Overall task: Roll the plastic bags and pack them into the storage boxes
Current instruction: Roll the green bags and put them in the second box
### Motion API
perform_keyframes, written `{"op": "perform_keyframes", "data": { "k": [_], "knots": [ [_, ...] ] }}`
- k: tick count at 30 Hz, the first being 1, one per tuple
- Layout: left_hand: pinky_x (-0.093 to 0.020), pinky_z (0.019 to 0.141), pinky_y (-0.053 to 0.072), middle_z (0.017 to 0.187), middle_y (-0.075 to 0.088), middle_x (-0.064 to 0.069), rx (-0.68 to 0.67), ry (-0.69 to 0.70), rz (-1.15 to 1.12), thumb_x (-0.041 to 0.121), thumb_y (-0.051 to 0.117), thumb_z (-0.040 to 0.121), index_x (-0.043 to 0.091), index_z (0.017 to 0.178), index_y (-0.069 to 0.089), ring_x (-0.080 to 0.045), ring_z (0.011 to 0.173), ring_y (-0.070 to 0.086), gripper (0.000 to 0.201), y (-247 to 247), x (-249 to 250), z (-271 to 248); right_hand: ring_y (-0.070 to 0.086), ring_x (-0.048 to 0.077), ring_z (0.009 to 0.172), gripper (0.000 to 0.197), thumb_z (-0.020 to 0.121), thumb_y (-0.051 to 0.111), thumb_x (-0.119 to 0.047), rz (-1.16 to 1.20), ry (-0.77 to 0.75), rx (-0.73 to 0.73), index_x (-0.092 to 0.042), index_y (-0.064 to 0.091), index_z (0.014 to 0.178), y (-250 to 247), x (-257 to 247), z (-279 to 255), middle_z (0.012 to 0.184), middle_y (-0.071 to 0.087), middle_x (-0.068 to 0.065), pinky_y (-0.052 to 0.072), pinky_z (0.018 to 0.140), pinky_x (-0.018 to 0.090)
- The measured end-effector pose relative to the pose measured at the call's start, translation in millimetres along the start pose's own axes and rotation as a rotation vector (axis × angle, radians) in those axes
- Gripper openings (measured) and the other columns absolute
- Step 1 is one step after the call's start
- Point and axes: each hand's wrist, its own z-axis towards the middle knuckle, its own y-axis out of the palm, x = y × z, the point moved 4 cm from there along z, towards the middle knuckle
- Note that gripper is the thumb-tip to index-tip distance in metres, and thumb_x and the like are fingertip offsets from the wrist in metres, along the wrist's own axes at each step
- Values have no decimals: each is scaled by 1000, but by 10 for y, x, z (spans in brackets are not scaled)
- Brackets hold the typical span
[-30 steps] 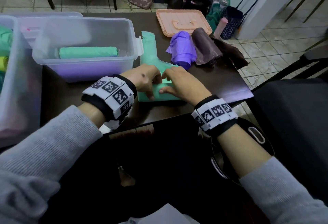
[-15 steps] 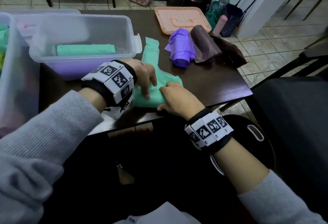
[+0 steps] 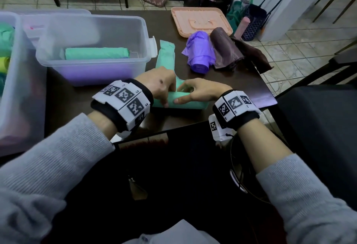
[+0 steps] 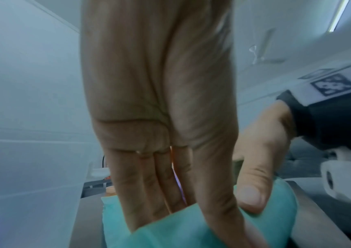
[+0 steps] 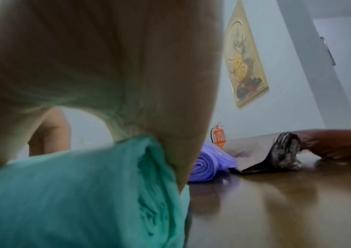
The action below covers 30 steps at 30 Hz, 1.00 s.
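A green plastic bag (image 3: pixel 186 103) lies near the table's front edge, its near end wound into a thick roll (image 5: pixel 81 193). Its flat tail (image 3: pixel 167 50) runs away beside the clear box. My left hand (image 3: pixel 165 99) grips the roll's left part, fingers over the top (image 4: pixel 149 193). My right hand (image 3: pixel 183 94) holds the right part, thumb (image 4: pixel 252 194) on the near side and fingers curled over the far side. A clear storage box (image 3: pixel 135 65) holds one finished green roll (image 3: pixel 96 53). A purple roll (image 3: pixel 200 54) and a dark brown roll (image 3: pixel 224 50) lie behind.
A large clear box (image 3: pixel 13 96) with coloured rolls stands at the far left. A pink lid (image 3: pixel 201 21) lies at the table's back. The table's right edge (image 3: pixel 266 91) is close to my right wrist. Bags and chair legs stand on the tiled floor beyond.
The near end of the green bag has gone from a flat fold to a thick roll. My right hand has shifted from lying on top to gripping it with the thumb in front.
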Motion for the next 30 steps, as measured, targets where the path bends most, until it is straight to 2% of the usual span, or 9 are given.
{"op": "perform_keyframes", "data": {
  "k": [5, 10, 13, 15, 18, 20, 24, 27, 30],
  "knots": [
    [-29, 86, 47, 106, 62, -1, -132, -5, -27, 20, 82, 70, 22, 113, 64, -18, 96, 58, 47, -91, -81, 159, 53, 16, 102, 48, 75, 74, -40, -95, -161, 302, -16, 59, 114, -41, -123, -91, 110, 57, 3, 35, 80, 19],
    [-26, 73, 44, 95, 58, 2, -253, -5, 51, 26, 76, 75, 19, 99, 65, -14, 85, 51, 27, -115, -130, 274, 53, 22, 115, 56, 78, 74, -30, -186, -136, 242, -17, 54, 128, 77, -206, -173, 125, 58, 7, 39, 88, 26],
    [-29, 94, 46, 115, 63, 2, -285, -13, 17, 27, 75, 78, 22, 128, 56, -16, 104, 57, 54, -118, -141, 274, 48, 22, 124, 56, 84, 68, -29, -180, -122, 202, -17, 49, 135, 76, -187, -146, 135, 52, 8, 36, 95, 25],
    [-28, 93, 45, 116, 63, 2, -178, 0, -63, 23, 78, 74, 18, 132, 52, -16, 107, 57, 64, -171, -146, 237, 47, 21, 126, 56, 86, 65, -31, -167, -105, 153, -15, 47, 137, 40, -180, -99, 138, 50, 7, 34, 98, 24],
    [-23, 74, 41, 96, 65, 1, 30, 51, -97, 16, 78, 74, 18, 106, 70, -15, 90, 59, 32, -198, -159, 163, 52, 19, 121, 50, 90, 60, -31, -119, -88, 65, -14, 49, 136, -16, -160, -33, 133, 55, 7, 36, 99, 24],
    [-24, 76, 45, 97, 70, -4, 112, 63, -112, 11, 73, 78, 16, 101, 73, -19, 92, 63, 24, -152, -161, 118, 56, 19, 113, 43, 93, 56, -30, -107, -78, 38, -14, 53, 132, -33, -150, 12, 126, 60, 6, 39, 95, 23],
    [-35, 90, 49, 117, 64, -12, 158, 29, -79, 18, 77, 74, 17, 120, 64, -28, 107, 59, 49, -23, -154, 105, 54, 22, 115, 43, 89, 60, -26, -127, -104, 212, -11, 53, 129, -64, -146, 76, 125, 57, 10, 39, 98, 26],
    [-38, 88, 49, 119, 59, -14, 68, 15, 26, 17, 88, 57, 17, 128, 56, -32, 108, 56, 78, 79, -146, 146, 50, 27, 112, 34, 88, 57, -18, -165, -133, 330, -9, 52, 121, -32, -178, 84, 119, 53, 13, 37, 95, 29],
    [-38, 88, 47, 118, 58, -14, 72, 29, 43, 10, 87, 53, 18, 127, 55, -33, 108, 56, 81, 119, -162, 180, 43, 32, 117, 38, 91, 46, -15, -203, -85, 376, -6, 45, 127, 41, -216, 48, 125, 48, 16, 34, 100, 35]
  ]
}}
